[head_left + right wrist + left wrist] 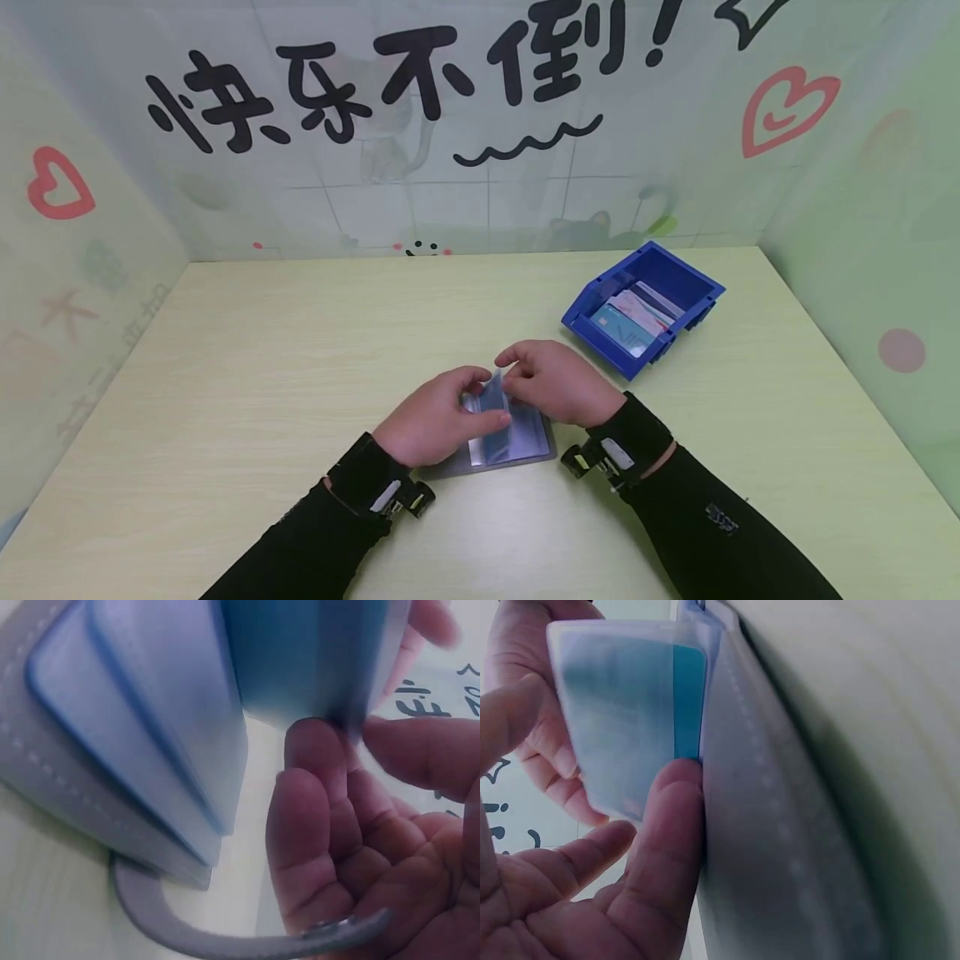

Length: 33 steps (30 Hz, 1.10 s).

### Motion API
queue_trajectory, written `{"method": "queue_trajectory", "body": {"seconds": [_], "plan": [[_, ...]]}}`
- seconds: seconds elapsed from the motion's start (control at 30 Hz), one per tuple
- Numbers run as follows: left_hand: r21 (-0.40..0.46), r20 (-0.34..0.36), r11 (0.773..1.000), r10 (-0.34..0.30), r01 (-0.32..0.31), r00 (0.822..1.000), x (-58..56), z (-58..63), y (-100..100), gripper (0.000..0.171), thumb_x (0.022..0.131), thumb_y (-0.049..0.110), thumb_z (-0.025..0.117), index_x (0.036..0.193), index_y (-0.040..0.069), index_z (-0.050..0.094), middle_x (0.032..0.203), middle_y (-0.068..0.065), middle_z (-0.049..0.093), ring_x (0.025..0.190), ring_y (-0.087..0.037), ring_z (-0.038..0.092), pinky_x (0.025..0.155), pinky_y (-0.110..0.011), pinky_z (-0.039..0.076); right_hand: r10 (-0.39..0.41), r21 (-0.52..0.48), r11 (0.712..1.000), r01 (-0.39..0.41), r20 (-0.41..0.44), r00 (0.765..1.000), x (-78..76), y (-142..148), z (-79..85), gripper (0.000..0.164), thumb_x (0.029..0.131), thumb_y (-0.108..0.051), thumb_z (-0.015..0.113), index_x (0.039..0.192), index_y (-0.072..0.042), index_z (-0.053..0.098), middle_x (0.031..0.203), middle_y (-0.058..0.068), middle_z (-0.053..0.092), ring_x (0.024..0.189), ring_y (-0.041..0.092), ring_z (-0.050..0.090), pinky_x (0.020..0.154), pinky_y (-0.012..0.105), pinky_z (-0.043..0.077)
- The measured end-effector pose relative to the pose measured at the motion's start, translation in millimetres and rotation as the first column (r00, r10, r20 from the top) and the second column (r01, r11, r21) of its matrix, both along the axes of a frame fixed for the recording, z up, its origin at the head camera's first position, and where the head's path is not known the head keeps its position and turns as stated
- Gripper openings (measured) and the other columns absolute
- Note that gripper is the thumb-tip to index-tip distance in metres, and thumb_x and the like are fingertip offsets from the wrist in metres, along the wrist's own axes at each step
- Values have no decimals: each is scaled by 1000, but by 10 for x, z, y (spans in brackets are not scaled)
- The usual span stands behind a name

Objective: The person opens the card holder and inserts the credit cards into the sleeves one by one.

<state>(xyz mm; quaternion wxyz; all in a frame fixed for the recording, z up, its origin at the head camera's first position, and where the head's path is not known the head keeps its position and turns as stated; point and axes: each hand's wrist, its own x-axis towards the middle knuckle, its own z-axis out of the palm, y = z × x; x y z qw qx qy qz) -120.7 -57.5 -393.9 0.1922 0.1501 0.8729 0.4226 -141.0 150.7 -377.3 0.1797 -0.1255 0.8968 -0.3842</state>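
A grey card holder (540, 446) lies opened on the table, its clear plastic sleeves (157, 697) fanned out. One sleeve (615, 712) stands upright with a blue card (688, 701) inside; a strip of the card by the spine shows brighter than the rest. My right hand (558, 383) pinches the outer edge of this sleeve between thumb and fingertips. On the sleeve's other face, near the spine, the thumb of my left hand (442, 417) presses, with the other fingers extended beside it. A grey strap with a snap (330, 928) sticks out from the holder.
A blue plastic bin (693, 283) with several cards (626, 325) in it stands behind and to the right of my right hand. Printed wall panels (450, 208) border the wooden table (262, 375) at the back and sides.
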Motion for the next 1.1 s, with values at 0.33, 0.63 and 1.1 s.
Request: {"method": "queue_trajectory", "body": {"seconds": [0.33,0.63,1.1], "plan": [[-16,-23,1000,-8,8,1000,18,27,-14,66,97,41,72,152,12,51,140,-9,62,113,-25,64,99,-43,54,56,25,998,-57,25,998,25,-42,-2,33,105,-13,62,137,-8,66,116,3,80,115,19,73,106,45,56],[-40,2,999,16,-16,1000,-11,78,-78,60,100,30,69,153,10,50,127,-7,69,105,-20,66,90,-38,56,95,119,988,-101,55,994,29,-49,17,31,105,-12,62,135,-6,67,118,0,79,118,18,71,107,43,55],[-131,-36,989,63,-67,997,-104,56,-198,64,97,14,66,157,4,44,88,-5,59,77,-18,57,67,-30,47,86,142,985,-96,76,993,29,-41,19,31,104,-12,64,135,-8,68,119,0,77,115,16,71,104,40,57]]}}
